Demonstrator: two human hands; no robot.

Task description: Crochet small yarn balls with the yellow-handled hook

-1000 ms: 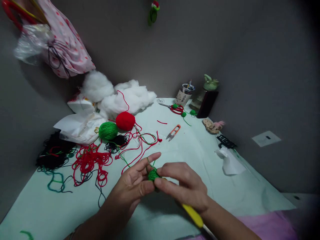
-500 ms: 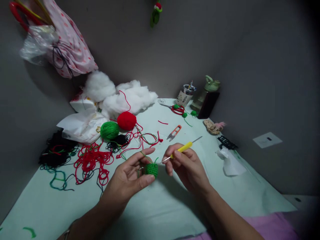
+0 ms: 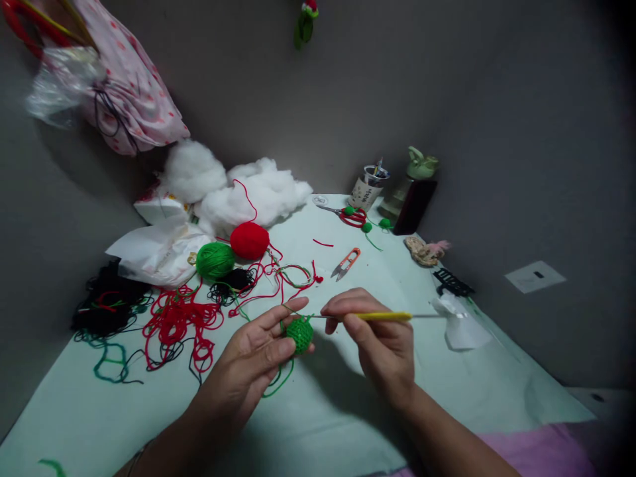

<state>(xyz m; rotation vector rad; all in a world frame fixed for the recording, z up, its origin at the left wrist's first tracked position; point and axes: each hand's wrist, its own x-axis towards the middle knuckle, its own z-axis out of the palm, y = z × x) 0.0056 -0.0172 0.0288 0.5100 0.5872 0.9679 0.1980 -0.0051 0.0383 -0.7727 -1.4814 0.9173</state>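
Note:
Between the thumb and fingers of my left hand (image 3: 261, 351) is a small round green crochet piece (image 3: 300, 334). Green yarn (image 3: 281, 385) runs over the left forefinger and hangs in a loop below the hand. My right hand (image 3: 375, 344) grips a crochet hook (image 3: 385, 317) by its yellow handle, held nearly level. Its thin metal tip reaches the top edge of the green piece; whether it is inside a stitch I cannot make out. The hook's other metal end points right.
Behind my hands lie orange thread snips (image 3: 345, 264), a red yarn ball (image 3: 249, 240), a green yarn ball (image 3: 215, 261) and tangled red yarn (image 3: 179, 324). White stuffing (image 3: 258, 195) sits at the back. Red-handled scissors (image 3: 352, 217) lie near a pen cup (image 3: 368, 189).
The crochet hook has swung from slanting to nearly level, and its tip has come to the green piece. The piece has turned in my left hand, and a yarn loop now shows below.

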